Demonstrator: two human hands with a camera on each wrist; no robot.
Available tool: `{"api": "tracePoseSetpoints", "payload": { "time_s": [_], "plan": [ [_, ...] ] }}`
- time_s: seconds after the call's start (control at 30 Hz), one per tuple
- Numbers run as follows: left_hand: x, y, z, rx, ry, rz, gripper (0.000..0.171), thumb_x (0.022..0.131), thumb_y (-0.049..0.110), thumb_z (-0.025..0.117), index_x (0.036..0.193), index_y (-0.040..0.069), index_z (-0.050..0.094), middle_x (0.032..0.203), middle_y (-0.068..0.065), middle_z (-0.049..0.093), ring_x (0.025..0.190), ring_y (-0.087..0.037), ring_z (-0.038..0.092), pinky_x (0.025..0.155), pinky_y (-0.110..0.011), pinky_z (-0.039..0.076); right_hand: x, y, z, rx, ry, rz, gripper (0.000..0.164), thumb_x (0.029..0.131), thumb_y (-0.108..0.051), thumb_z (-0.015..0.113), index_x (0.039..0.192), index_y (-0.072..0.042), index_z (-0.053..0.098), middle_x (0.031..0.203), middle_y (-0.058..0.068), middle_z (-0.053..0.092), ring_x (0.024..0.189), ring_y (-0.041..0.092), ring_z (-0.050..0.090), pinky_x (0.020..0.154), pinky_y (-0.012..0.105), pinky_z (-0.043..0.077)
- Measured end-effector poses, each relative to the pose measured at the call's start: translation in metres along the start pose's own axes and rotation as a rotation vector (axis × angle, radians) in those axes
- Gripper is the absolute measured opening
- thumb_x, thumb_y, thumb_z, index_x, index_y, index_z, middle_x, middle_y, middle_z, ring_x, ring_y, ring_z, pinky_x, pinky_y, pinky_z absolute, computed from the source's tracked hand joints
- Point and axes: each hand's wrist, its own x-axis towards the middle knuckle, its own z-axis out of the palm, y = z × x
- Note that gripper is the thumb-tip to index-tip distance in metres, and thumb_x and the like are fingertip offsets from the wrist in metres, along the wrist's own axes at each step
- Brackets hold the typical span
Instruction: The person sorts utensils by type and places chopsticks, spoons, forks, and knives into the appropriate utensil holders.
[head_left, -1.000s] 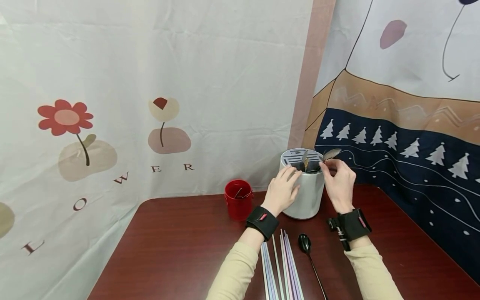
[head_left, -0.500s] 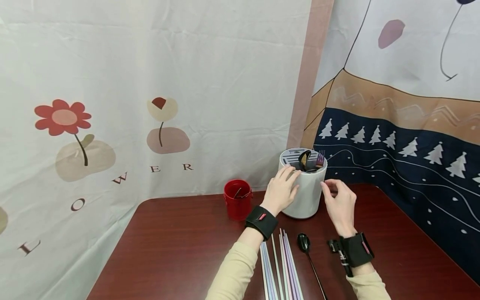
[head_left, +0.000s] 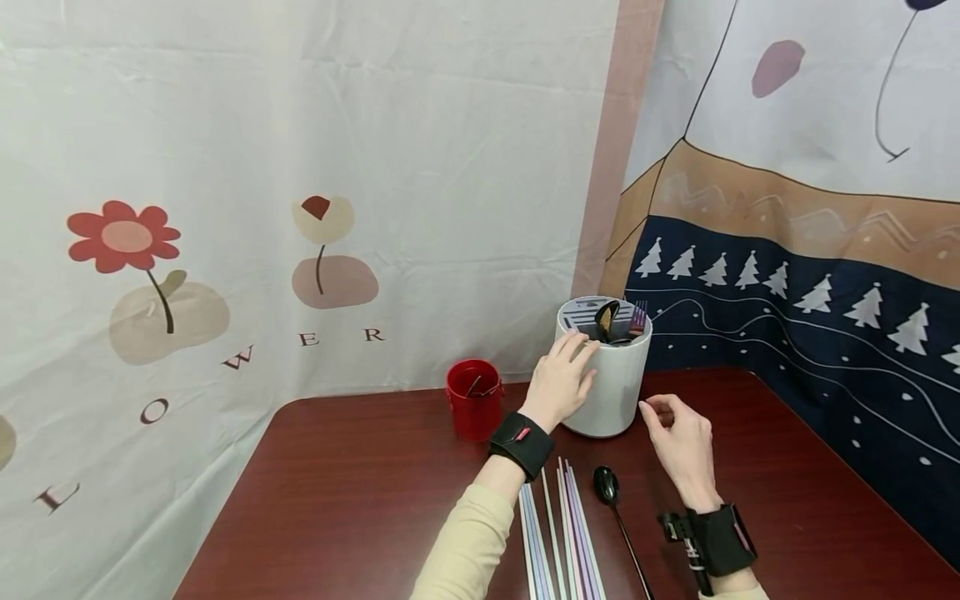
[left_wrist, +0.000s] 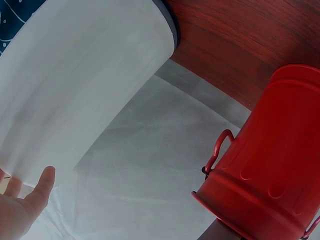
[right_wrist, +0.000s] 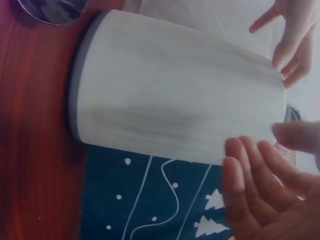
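A white cylindrical utensil holder (head_left: pixel 621 385) with a slotted top stands at the back right of the table. From its opening rise a fork (head_left: pixel 638 318) with purplish tines and a dark spoon (head_left: pixel 604 322) with a gold sheen. My left hand (head_left: pixel 557 379) rests with extended fingers at the holder's front left rim; the left wrist view shows its fingertips by the white wall. My right hand (head_left: pixel 684 450) is held in the air just right of and in front of the holder. In the right wrist view its fingers (right_wrist: pixel 234 182) are loosely bent, with nothing between them and the thumb.
A red bucket (head_left: pixel 476 412) with thin metal pieces inside stands left of the holder. Several long pastel sticks (head_left: pixel 579 533) lie on the front of the brown table (head_left: pixel 360 492). Beside them lies a black long-handled spoon (head_left: pixel 607 485). Printed cloths (head_left: pixel 465 167) hang behind.
My right hand has let go of the fork, which now stands tines up in the holder, and has drawn back down toward me. My left hand has stayed at the rim.
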Motion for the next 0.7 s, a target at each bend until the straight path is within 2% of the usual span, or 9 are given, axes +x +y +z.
{"api": "tracePoseSetpoints", "payload": {
  "time_s": [0.07, 0.13, 0.3, 0.4, 0.5, 0.7],
  "plan": [
    [0.0, 0.0, 0.0, 0.003, 0.003, 0.001, 0.04, 0.095, 0.035, 0.055, 0.134, 0.025, 0.053, 0.138, 0.004, 0.051, 0.136, -0.013, 0.041, 0.086, -0.027, 0.054, 0.0, -0.017, -0.012, -0.054, -0.096, 0.012, 0.022, 0.092, -0.025, 0.062, 0.098, -0.004, 0.067, 0.082, 0.015, 0.068, 0.066, 0.02, 0.059, 0.053, 0.022, 0.041],
    [-0.001, -0.001, 0.0, 0.006, 0.008, 0.004, 0.04, 0.095, 0.035, 0.055, 0.134, 0.025, 0.053, 0.138, 0.004, 0.051, 0.136, -0.013, 0.041, 0.086, -0.027, 0.054, 0.001, -0.024, -0.018, -0.11, -0.209, 0.044, 0.021, 0.091, -0.023, 0.062, 0.097, -0.003, 0.067, 0.078, 0.012, 0.067, 0.061, 0.017, 0.056, 0.051, 0.022, 0.039],
    [-0.001, -0.001, 0.001, 0.006, 0.006, 0.005, 0.04, 0.096, 0.035, 0.054, 0.134, 0.025, 0.053, 0.138, 0.003, 0.051, 0.136, -0.014, 0.041, 0.087, -0.028, 0.054, 0.002, -0.027, -0.023, -0.228, -0.566, 0.144, 0.021, 0.09, -0.024, 0.063, 0.095, -0.004, 0.066, 0.071, 0.005, 0.061, 0.057, 0.013, 0.047, 0.05, 0.027, 0.035],
    [-0.001, -0.002, 0.001, 0.001, 0.0, 0.005, 0.04, 0.096, 0.035, 0.053, 0.135, 0.025, 0.052, 0.139, 0.003, 0.05, 0.137, -0.014, 0.04, 0.088, -0.028, 0.053, 0.001, -0.026, -0.022, -0.273, -0.746, 0.186, 0.019, 0.089, -0.025, 0.064, 0.09, -0.006, 0.064, 0.07, 0.003, 0.057, 0.059, 0.015, 0.047, 0.052, 0.029, 0.035],
    [0.0, -0.001, 0.001, -0.002, -0.003, 0.004, 0.04, 0.096, 0.035, 0.053, 0.135, 0.025, 0.052, 0.139, 0.003, 0.051, 0.137, -0.014, 0.04, 0.088, -0.028, 0.054, -0.001, -0.027, -0.02, -0.3, -0.854, 0.204, 0.019, 0.087, -0.025, 0.066, 0.082, -0.008, 0.061, 0.069, 0.003, 0.053, 0.059, 0.016, 0.046, 0.053, 0.029, 0.034],
    [-0.001, -0.001, 0.0, -0.006, -0.007, 0.0, 0.04, 0.096, 0.035, 0.053, 0.135, 0.025, 0.052, 0.139, 0.003, 0.05, 0.137, -0.013, 0.04, 0.089, -0.028, 0.053, -0.011, -0.03, -0.013, -0.3, -0.963, 0.234, 0.022, 0.082, -0.019, 0.071, 0.068, -0.008, 0.058, 0.061, 0.004, 0.055, 0.053, 0.016, 0.051, 0.051, 0.027, 0.034]
  ]
}}
